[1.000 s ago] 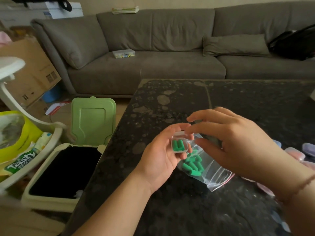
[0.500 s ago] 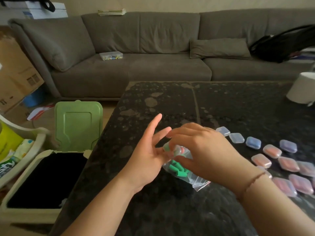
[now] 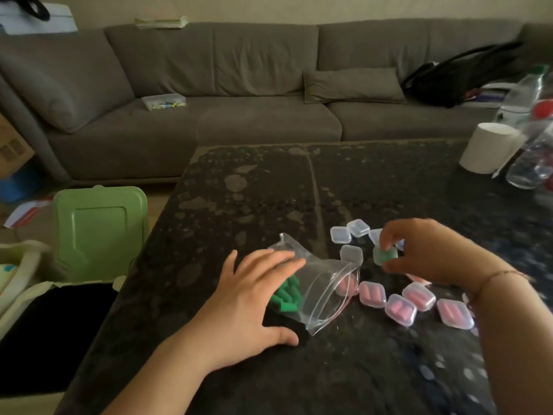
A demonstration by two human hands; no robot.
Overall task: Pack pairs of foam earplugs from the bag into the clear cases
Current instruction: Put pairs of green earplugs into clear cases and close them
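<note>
A small clear plastic case holding green foam earplugs [image 3: 385, 254] is pinched between the fingers and thumb of the right hand [image 3: 425, 250], just right of the clear zip-top plastic bag [image 3: 317, 283] that lies on the dark speckled stone table [image 3: 257, 187]. The left hand [image 3: 248, 298] is laid flat, fingers spread, on the bag's left end, over the loose green foam earplugs [image 3: 285, 296] left inside. Several cases filled with pink earplugs [image 3: 401, 308] are seen right of the bag, and empty clear cases [image 3: 350, 253] beyond it, so the packing is judged partly done. Whether the held case is snapped closed cannot be made out; further cases are hidden behind the right forearm and blurred.
</note>
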